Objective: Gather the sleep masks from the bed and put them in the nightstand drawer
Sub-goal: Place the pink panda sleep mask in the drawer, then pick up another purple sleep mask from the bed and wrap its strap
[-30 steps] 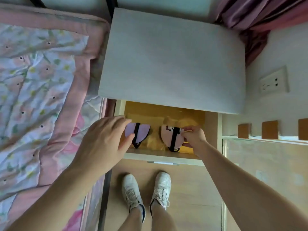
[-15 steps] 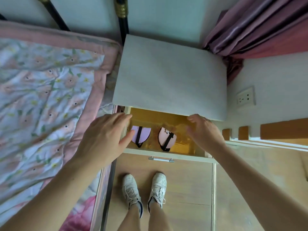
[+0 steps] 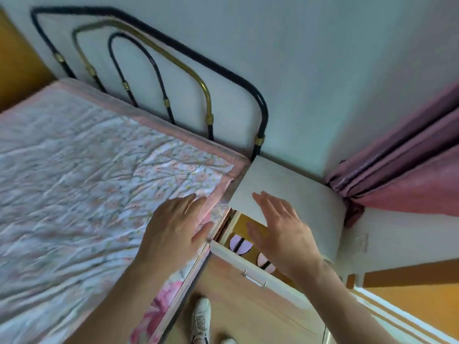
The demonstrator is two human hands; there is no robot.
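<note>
Two pink sleep masks with black straps lie in the pulled-out nightstand drawer (image 3: 224, 249): one mask (image 3: 240, 243) at the left, the other mask (image 3: 265, 263) partly hidden under my right hand. My right hand (image 3: 283, 232) hovers over the drawer, fingers spread and holding nothing. My left hand (image 3: 176, 227) is over the bed's right edge, fingers apart and holding nothing. No mask shows on the visible part of the bed (image 3: 87, 182).
The white nightstand top (image 3: 298, 192) overhangs the drawer. A black and brass metal headboard (image 3: 173, 60) stands against the wall. Pink curtains (image 3: 409, 165) hang at the right. A white shoe (image 3: 202, 319) stands on the wood floor below.
My right hand has come up out of the drawer, leaving the mask there. My view has swung up and left, bringing the bed and headboard in. My left hand has moved from the drawer over the bed.
</note>
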